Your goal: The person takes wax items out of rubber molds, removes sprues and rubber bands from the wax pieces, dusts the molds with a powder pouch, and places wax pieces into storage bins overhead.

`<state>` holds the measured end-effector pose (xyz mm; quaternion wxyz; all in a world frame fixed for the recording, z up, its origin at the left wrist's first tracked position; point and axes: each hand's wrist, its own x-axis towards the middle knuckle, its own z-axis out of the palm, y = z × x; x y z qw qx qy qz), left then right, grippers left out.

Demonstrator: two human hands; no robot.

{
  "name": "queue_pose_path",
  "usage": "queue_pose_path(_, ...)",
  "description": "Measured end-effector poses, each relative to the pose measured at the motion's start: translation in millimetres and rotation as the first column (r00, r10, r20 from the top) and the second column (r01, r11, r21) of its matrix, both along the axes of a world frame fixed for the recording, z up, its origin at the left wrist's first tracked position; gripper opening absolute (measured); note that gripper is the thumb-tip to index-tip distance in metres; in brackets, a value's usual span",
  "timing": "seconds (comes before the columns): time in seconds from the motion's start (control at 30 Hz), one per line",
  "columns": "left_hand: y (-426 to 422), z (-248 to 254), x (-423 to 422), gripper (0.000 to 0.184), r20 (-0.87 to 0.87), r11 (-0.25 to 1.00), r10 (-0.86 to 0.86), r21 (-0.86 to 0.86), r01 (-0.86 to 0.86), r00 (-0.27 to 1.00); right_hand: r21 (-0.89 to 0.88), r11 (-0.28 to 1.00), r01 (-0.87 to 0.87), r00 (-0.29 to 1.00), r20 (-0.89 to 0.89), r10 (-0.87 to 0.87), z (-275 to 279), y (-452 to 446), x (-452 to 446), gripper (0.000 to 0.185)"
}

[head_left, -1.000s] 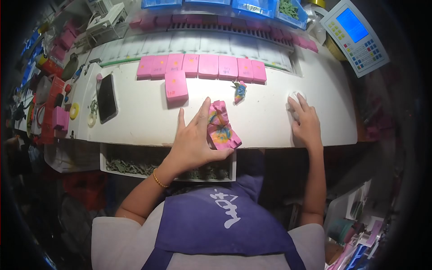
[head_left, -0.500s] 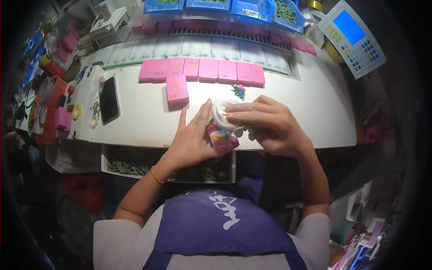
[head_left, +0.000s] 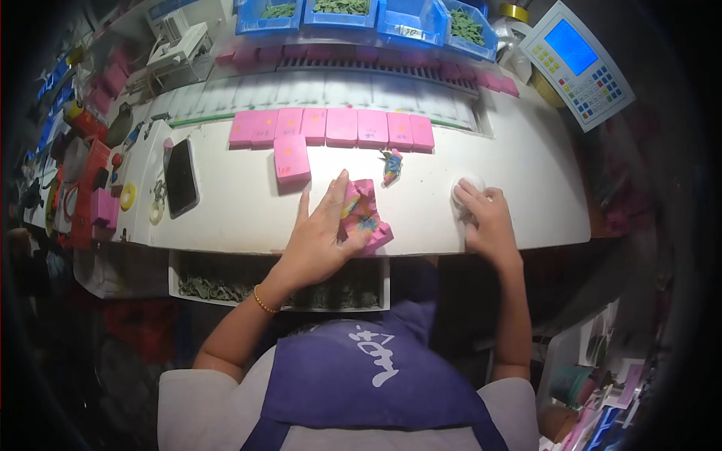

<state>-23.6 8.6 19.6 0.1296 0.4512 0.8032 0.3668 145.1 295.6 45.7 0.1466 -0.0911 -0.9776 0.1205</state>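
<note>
Stained pink block in the left hand

Nearest, below the left hand, an open drawer with green leafy pieces inside. With the left hand, clasps the block, thumb at its near end, fingers along its left side. With the right hand, grips a white round thing on the white table, fingers curled. Just beyond the block, between the hands, a small multicoloured piece. Beyond the left hand, a single pink block, then a pink row.
</note>
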Motion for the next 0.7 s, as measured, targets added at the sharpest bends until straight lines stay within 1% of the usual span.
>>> queue_pose_path(0.07, 1, -1, -2, 0.085, 0.026, 0.999, 0.040, 0.035, -0.041, 0.999, 0.160, 0.987, 0.035, 0.996, -0.083, -0.022, -1, -17, -6, 0.050)
queue_pose_path(0.13, 2, 0, -6, 0.076, -0.083, 0.997, 0.034, -0.059, -0.039, 0.996, -0.081, 0.996, -0.034, 0.993, -0.111, 0.025, -7, -27, -21, 0.055)
queue_pose_path(0.17, 4, 1, -8, 0.073, -0.140, 0.994, 0.025, -0.104, -0.040, 0.990, -0.212, 0.976, -0.056, 0.993, -0.117, 0.031, -10, -37, -32, 0.059)
queue_pose_path(0.2, 6, 1, -7, 0.072, -0.075, 0.997, 0.042, -0.062, -0.047, 0.996, -0.337, 0.938, -0.077, 0.991, -0.125, 0.037, -13, -44, -41, 0.063)
queue_pose_path(0.27, 9, -2, 0, 0.069, 0.055, 0.997, 0.066, 0.022, -0.068, 0.996, -0.399, 0.910, -0.115, 0.984, -0.170, 0.050, -28, -50, -63, 0.072)
queue_pose_path(0.3, 11, -12, 3, 0.059, 0.056, 0.971, 0.172, 0.156, -0.178, 0.984, -0.429, 0.894, -0.133, 0.980, -0.191, 0.054, -36, -50, -72, 0.076)
queue_pose_path(0.33, 12, -7, 2, 0.053, 0.188, 0.973, 0.156, 0.140, -0.184, 0.970, -0.410, 0.901, -0.140, 0.974, -0.219, 0.052, -42, -49, -82, 0.078)
queue_pose_path(0.4, 8, 5, 1, 0.041, 0.445, 0.977, 0.129, 0.096, -0.190, 0.886, -0.379, 0.913, -0.154, 0.962, -0.270, 0.050, -53, -48, -97, 0.080)
queue_pose_path(0.5, 9, 3, -6, 0.030, 0.285, 0.933, 0.136, 0.285, -0.219, 0.949, -0.363, 0.924, -0.123, 0.963, -0.270, 0.022, -57, -52, -109, 0.079)
queue_pose_path(0.53, 7, 5, -10, 0.030, 0.221, 0.944, 0.124, 0.275, -0.183, 0.967, -0.358, 0.927, -0.110, 0.963, -0.268, 0.011, -56, -52, -111, 0.080)
queue_pose_path(0.6, 1, 12, -18, 0.031, 0.088, 0.961, 0.098, 0.251, -0.118, 0.991, -0.372, 0.922, -0.106, 0.955, -0.297, -0.010, -54, -55, -111, 0.073)
queue_pose_path(0.63, 0, 15, -17, 0.031, 0.151, 0.958, 0.090, 0.256, -0.126, 0.985, -0.381, 0.919, -0.105, 0.951, -0.308, -0.019, -53, -57, -109, 0.069)
queue_pose_path(0.7, -3, 22, -14, 0.030, 0.118, 0.964, 0.072, 0.245, -0.099, 0.990, -0.446, 0.890, -0.098, 0.955, -0.293, -0.041, -54, -59, -104, 0.057)
